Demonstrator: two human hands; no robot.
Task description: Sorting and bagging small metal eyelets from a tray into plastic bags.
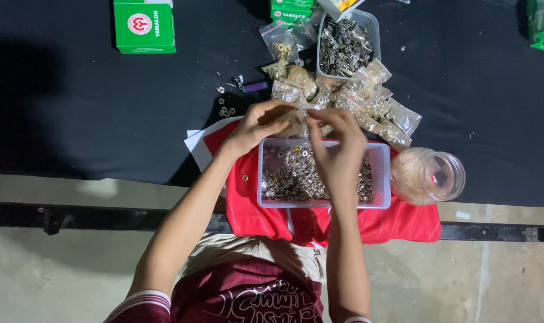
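Head view is showing a black-covered table [74,107]. At far left a green cardboard box [144,26] is lying, with wide bare cloth around it. The left hand [261,124] and right hand [338,152] are meeting over a shallow clear plastic tray [383,173] filled with small silver metal rings, both pinching a small clear plastic bag [300,116] between their fingertips. The bag is looking crumpled and see-through, hanging just above the tray's far rim. The tray is resting on a red cloth [397,224] at the table's near edge. Behind, filled bags [368,101] are piling beside a deeper clear tub of metal parts [345,45]. Rightward, a clear plastic jar [430,176] is lying on its side.
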